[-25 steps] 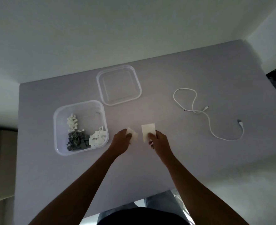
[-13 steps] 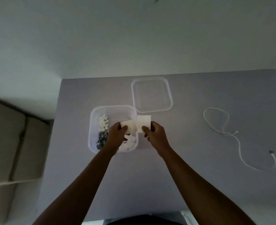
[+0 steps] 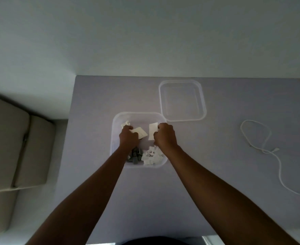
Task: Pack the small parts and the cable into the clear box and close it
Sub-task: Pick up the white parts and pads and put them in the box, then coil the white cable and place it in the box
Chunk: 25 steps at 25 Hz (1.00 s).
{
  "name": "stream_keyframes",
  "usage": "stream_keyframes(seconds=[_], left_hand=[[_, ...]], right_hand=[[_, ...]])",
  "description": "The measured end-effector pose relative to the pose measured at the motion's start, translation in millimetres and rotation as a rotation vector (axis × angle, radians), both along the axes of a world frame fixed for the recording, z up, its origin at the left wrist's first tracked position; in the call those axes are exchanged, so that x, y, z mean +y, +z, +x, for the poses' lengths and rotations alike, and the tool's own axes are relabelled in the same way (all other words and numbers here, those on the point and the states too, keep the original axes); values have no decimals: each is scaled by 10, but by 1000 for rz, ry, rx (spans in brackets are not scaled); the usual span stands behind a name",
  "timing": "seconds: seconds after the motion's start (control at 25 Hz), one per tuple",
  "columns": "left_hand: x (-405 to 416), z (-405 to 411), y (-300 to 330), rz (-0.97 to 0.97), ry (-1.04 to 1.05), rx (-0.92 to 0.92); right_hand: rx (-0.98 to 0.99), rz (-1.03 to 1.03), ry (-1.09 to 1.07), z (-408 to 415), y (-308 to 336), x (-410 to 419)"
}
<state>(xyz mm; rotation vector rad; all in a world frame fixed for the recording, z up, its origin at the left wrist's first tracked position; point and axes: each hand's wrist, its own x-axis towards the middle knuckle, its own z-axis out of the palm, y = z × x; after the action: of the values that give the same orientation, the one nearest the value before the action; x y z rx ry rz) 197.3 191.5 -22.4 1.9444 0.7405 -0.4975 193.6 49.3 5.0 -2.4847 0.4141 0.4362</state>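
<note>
Two hands are held over the open clear box point(image 3: 116, 121), which stands on the grey table point(image 3: 92, 96) near its left edge. A pale flat card point(image 3: 140, 133) is pinched by the left hand point(image 3: 129, 138), with the fingers curled round its near corner, and it lies tilted above the left half of the box. A second white card point(image 3: 152, 130) is gripped along its right edge by the right hand point(image 3: 165, 137), whose fingers are likewise curled; this card is held nearly upright over the middle of the box. Inside the box, small parts are seen in three groups: cream pieces point(image 3: 126, 123) at the far left corner, partly hidden by the left hand, grey pieces point(image 3: 136, 156) at the near side under the left wrist, and white pieces point(image 3: 152, 157) at the near right corner. Whether either card touches the parts below cannot be told. The clear lid point(image 3: 203, 103) is laid flat on the table just beyond the far right corner of the box, its corner close to the box rim. The white cable point(image 3: 279, 163) is left in a loose loop well to the right, apart from the box and the lid. Beige cushions point(image 3: 13, 147) are seen to the left of the table.
</note>
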Motion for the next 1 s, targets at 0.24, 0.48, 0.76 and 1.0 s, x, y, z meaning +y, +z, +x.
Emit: stream_keyframes(seconds=[0.24,0.48,0.76,1.0], left_hand=[[-137,13,-16,24,26,56],[-280,-59,5,68,-127,-11],[-360,-180,34,157,-334,-59],[-645,-319,303,320,-429,-236]], right_hand=[[102,-50,-14,58,-44,87],[148,-80,-44,69,-13,101],[-7,6,-21,-113,31,-33],[-270,294,-136,-402,165,-489]])
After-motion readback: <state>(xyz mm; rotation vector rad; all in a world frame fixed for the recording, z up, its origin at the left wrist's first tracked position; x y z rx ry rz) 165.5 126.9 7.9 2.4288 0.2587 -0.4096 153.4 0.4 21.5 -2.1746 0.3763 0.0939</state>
